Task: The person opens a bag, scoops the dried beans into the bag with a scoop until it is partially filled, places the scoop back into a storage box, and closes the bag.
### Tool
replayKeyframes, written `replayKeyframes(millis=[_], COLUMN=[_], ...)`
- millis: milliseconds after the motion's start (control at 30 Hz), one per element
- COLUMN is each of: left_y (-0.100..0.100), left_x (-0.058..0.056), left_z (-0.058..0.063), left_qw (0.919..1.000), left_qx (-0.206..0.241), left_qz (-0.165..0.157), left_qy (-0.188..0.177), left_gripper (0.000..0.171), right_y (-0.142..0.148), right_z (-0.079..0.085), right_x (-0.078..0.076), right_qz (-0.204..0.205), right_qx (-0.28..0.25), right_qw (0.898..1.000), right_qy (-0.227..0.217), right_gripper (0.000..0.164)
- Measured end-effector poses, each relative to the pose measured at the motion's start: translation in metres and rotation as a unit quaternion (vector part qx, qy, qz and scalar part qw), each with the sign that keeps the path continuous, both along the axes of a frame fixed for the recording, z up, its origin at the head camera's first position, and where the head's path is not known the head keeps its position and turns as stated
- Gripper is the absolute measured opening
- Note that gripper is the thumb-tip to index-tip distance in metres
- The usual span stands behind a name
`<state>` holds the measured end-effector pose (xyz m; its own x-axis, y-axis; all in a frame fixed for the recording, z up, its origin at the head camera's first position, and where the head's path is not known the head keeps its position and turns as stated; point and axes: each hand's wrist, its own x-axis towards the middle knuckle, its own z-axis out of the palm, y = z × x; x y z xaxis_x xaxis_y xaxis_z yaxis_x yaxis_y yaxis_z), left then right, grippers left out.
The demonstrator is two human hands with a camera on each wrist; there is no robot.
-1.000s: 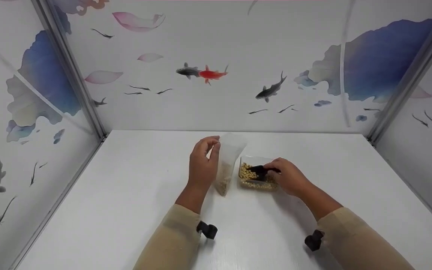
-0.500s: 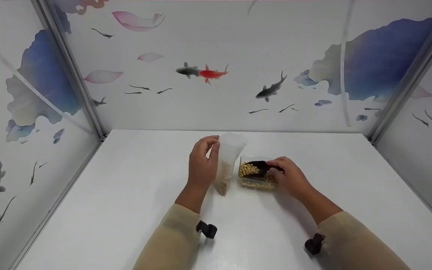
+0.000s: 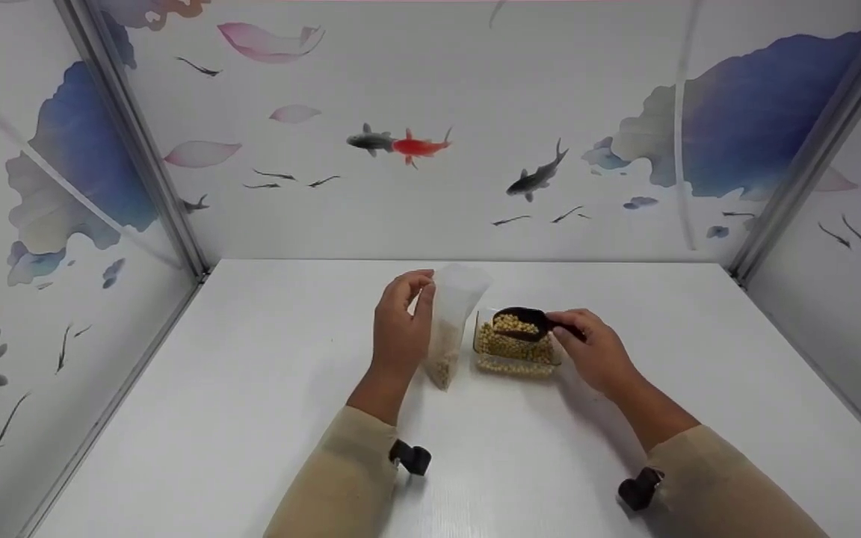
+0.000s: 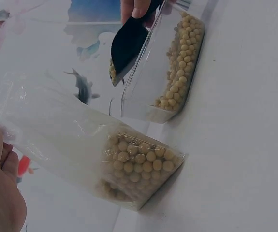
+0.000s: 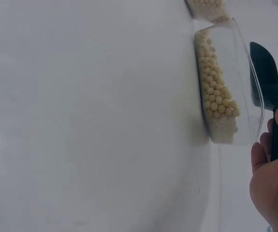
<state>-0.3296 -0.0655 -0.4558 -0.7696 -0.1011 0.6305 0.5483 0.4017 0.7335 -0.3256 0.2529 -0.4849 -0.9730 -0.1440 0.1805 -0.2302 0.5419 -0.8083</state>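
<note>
My right hand (image 3: pixel 596 351) grips the handle of a black scoop (image 5: pixel 266 72), which carries a heap of soybeans (image 3: pixel 514 324). The scoop is held over a clear rectangular container (image 3: pixel 484 359) that has more soybeans (image 4: pixel 182 60) in its bottom. To the left, my left hand (image 3: pixel 403 325) pinches the top edge of a clear plastic bag (image 3: pixel 459 291). That bag stands upright on the table, its mouth spread, with soybeans (image 4: pixel 139 164) gathered at its base. The left fingertips are partly hidden behind the bag in the left wrist view.
Bag and container stand side by side on a white table (image 3: pixel 251 418). White panels with printed fish and petals, such as the back wall (image 3: pixel 430 209), enclose it. A metal post (image 3: pixel 139 142) rises at the back left corner.
The scoop has risen out of the beans in the container, now loaded and raised above it, as the right hand moved up and slightly right. The left hand and bag keep their place.
</note>
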Motion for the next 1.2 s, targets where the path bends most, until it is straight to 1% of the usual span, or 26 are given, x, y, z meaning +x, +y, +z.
replayKeyframes(millis=[133,300,500,733,833,967,1067,1200], left_y=[-0.001,-0.002,-0.002,-0.001,0.0,0.001,0.001,0.001], left_x=[0.001,0.002,0.001,0.001,0.002,0.003,0.002,0.001], left_z=[-0.001,-0.001,-0.002,-0.003,-0.002,0.0,0.001,0.001], left_qw=[1.0,1.0,1.0,0.9999,0.9999,0.9998,0.9997,0.9997], left_qx=[-0.006,-0.008,-0.008,-0.008,-0.006,-0.002,-0.002,-0.002], left_qz=[-0.001,0.001,0.002,0.005,0.002,-0.001,-0.002,-0.003], left_qy=[0.003,0.003,0.002,-0.005,-0.014,-0.022,-0.025,-0.025], left_gripper=[0.025,0.026,0.026,0.024,0.024,0.025,0.025,0.026], right_y=[0.002,0.002,0.002,-0.009,-0.017,-0.03,-0.04,-0.051], right_z=[0.004,0.014,0.036,0.065,0.077,0.093,0.105,0.119], right_x=[0.002,0.003,-0.001,-0.004,-0.005,-0.006,-0.005,-0.005], right_qz=[-0.003,-0.01,-0.019,-0.02,-0.011,0.005,0.018,0.032], right_qx=[-0.032,-0.031,-0.036,-0.02,-0.004,0.041,0.085,0.129], right_qw=[0.999,0.999,0.999,0.997,0.997,0.993,0.987,0.978], right_qy=[-0.001,0.012,0.035,0.065,0.08,0.109,0.138,0.162], right_gripper=[0.035,0.035,0.035,0.036,0.036,0.034,0.033,0.032])
